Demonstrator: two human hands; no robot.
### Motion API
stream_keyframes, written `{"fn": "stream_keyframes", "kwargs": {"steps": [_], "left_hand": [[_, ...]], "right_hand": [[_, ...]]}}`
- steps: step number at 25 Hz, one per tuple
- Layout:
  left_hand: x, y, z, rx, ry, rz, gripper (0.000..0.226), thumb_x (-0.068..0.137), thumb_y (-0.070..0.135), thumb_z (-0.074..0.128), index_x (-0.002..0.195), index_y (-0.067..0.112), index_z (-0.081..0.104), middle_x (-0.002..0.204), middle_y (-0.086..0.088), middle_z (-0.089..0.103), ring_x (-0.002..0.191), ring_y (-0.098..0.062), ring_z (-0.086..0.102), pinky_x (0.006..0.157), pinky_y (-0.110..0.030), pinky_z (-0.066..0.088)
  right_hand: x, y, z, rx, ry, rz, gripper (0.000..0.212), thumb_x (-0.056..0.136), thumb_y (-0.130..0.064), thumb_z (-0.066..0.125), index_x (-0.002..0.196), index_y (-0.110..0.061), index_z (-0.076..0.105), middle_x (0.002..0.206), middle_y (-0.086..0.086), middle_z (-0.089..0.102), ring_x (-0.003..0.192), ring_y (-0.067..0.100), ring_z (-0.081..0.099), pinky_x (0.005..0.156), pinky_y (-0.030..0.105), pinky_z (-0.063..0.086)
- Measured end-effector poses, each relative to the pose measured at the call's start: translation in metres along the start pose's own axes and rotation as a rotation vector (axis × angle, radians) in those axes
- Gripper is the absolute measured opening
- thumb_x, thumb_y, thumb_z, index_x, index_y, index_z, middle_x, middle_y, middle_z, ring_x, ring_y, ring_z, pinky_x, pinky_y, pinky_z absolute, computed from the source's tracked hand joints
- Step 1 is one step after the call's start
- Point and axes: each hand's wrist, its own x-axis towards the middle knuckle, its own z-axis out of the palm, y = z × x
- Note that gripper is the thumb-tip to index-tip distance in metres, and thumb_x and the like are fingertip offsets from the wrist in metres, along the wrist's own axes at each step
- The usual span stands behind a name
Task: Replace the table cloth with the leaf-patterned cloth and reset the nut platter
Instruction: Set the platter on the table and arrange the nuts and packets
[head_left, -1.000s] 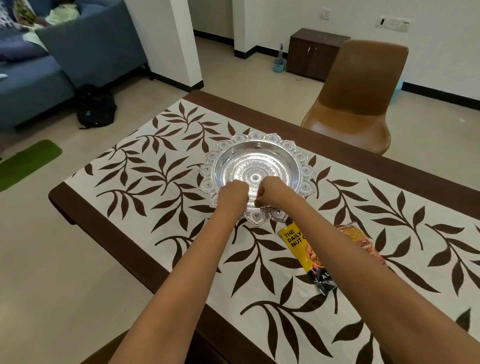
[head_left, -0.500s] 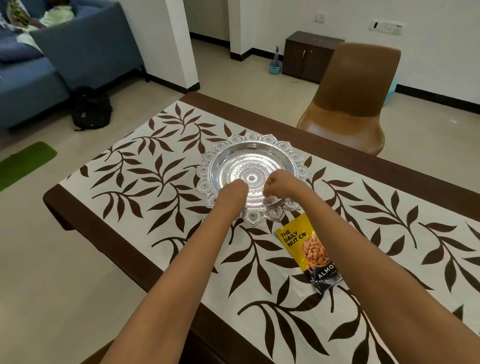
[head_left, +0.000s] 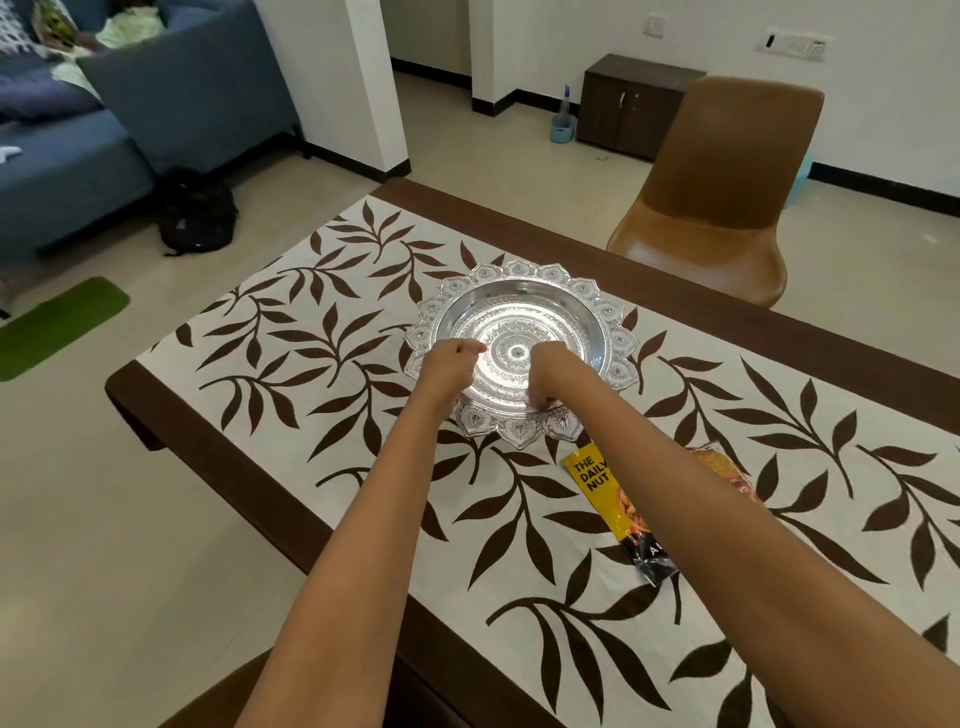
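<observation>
both fists, left hand (head_left: 451, 364) and right hand (head_left: 546, 370), fingers curled together, over the platter (head_left: 597, 306) on the leaf cloth (head_left: 291, 332); right forearm covers part of the nut packet (head_left: 597, 480); chair (head_left: 722, 182) beyond the bench (head_left: 156, 410).

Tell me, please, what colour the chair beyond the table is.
Brown, in the head view: the chair.

Hid part of the nut packet (head_left: 605, 493) and platter's (head_left: 519, 291) near rim; cloth (head_left: 291, 332) cut off at right and bottom edges; fingertips curled from sight.

leaf-patterned cloth (head_left: 322, 364): flat on table | silver platter (head_left: 519, 291): upright on cloth, empty
</observation>
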Motion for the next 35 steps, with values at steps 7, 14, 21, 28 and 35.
{"fn": "stream_keyframes", "kwargs": {"steps": [7,14,21,28,35], "left_hand": [[-0.005,0.006,0.001,-0.316,-0.047,-0.133,0.027,0.095,0.023,0.039,0.069,0.016,0.045,0.065,0.000,0.045,0.045,-0.008,0.028,0.043,-0.021,0.023],[0.001,0.007,0.027,0.712,-0.152,0.227,0.029,0.099,0.014,0.040,0.107,-0.005,0.061,0.106,-0.018,0.066,0.090,-0.025,0.062,0.077,-0.035,0.050],[-0.003,-0.005,0.048,1.073,-0.181,0.313,0.027,0.096,0.015,0.050,0.118,0.000,0.048,0.111,-0.016,0.060,0.098,-0.031,0.060,0.073,-0.035,0.043],[0.001,-0.003,0.053,1.239,-0.110,0.323,0.025,0.097,0.021,0.045,0.113,0.003,0.054,0.107,-0.012,0.063,0.091,-0.030,0.060,0.068,-0.033,0.040],[0.003,-0.002,0.051,1.267,-0.169,0.355,0.027,0.095,0.007,0.044,0.119,0.004,0.057,0.111,-0.014,0.062,0.099,-0.032,0.063,0.076,-0.036,0.047]], "right_hand": [[0.006,0.010,-0.003,0.205,-0.040,-0.018,0.015,0.081,-0.003,0.062,0.078,-0.005,0.048,0.073,0.005,0.048,0.058,0.015,0.045,0.046,0.020,0.035],[0.008,0.047,-0.018,0.490,-0.123,0.034,0.009,0.083,-0.008,0.063,0.078,-0.001,0.064,0.067,0.011,0.051,0.051,0.017,0.042,0.048,0.025,0.033],[0.001,0.028,-0.012,-0.069,-0.025,-0.042,0.038,0.081,-0.025,0.074,0.104,0.001,0.060,0.086,0.006,0.055,0.086,0.022,0.056,0.067,0.026,0.043],[0.008,0.010,-0.002,-0.141,-0.094,-0.085,0.028,0.090,-0.016,0.059,0.069,-0.008,0.043,0.069,0.003,0.045,0.069,0.019,0.050,0.048,0.023,0.034],[0.007,0.007,0.003,-0.125,-0.094,-0.133,0.024,0.093,-0.012,0.051,0.111,0.001,0.058,0.074,0.003,0.047,0.081,0.023,0.050,0.067,0.028,0.041]]}}
